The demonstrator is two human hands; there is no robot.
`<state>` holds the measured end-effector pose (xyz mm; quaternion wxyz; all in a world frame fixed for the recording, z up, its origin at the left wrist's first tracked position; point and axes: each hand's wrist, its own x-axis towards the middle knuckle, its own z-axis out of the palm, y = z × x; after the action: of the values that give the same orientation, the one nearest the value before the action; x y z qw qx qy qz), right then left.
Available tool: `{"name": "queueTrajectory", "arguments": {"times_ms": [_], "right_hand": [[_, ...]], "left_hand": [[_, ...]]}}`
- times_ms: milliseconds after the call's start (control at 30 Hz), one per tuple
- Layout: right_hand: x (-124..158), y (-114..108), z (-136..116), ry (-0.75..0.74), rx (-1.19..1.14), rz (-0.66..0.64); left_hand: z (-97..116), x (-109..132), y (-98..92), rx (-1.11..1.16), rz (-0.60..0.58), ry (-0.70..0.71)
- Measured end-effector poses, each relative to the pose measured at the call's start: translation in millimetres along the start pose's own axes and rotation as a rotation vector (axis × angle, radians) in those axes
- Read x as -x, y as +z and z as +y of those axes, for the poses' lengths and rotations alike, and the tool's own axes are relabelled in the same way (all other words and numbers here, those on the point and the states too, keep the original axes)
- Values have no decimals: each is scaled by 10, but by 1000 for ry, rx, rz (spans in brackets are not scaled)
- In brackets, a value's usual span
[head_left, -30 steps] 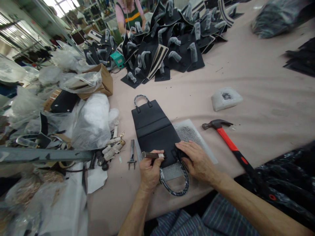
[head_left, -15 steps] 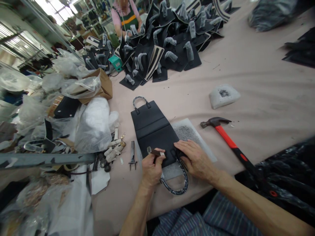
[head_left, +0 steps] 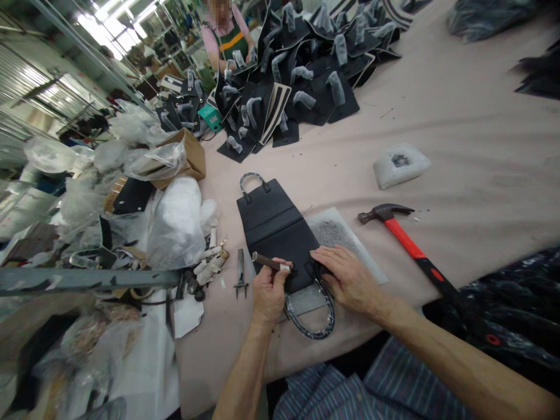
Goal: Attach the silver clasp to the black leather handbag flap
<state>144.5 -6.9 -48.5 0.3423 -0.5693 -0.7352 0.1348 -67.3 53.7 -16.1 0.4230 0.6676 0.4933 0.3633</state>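
Note:
A black bag panel point(head_left: 280, 242) lies flat with a plastic-wrapped handle at each end; the near handle point(head_left: 311, 333) loops towards me. My left hand point(head_left: 270, 291) is closed round a short brown stick-like tool point(head_left: 266, 261) with a pale band near its right end. It leans over the panel's near part; its working tip is hidden. Along the panel's right edge, my right hand point(head_left: 350, 277) has its fingers on top and its thumb lower, by the handle's base. Under the panel is a translucent board point(head_left: 350, 239) with a dark, pitted patch.
A claw hammer point(head_left: 405, 236) with a red and black handle lies right. Behind it sits a whitish block point(head_left: 400, 166). A forked metal tool point(head_left: 240, 274) lies left, beside plastic bags point(head_left: 175, 221). Black panels point(head_left: 306, 87) are heaped at the back, near another person point(head_left: 230, 38).
The brown tool has tipped over to the left in my left hand, so more of its shaft shows. My right hand stays at the panel's edge. The view has shifted slightly.

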Motion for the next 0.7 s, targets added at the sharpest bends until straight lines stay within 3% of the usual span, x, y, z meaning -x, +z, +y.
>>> {"name": "queueTrajectory", "arguments": {"times_ms": [467, 700], "right_hand": [[-4, 17, -3, 12, 14, -11], [-9, 0, -13, 14, 9, -4]], "left_hand": [[40, 44, 72, -112, 61, 113], [-36, 77, 121, -181, 54, 188]]}}
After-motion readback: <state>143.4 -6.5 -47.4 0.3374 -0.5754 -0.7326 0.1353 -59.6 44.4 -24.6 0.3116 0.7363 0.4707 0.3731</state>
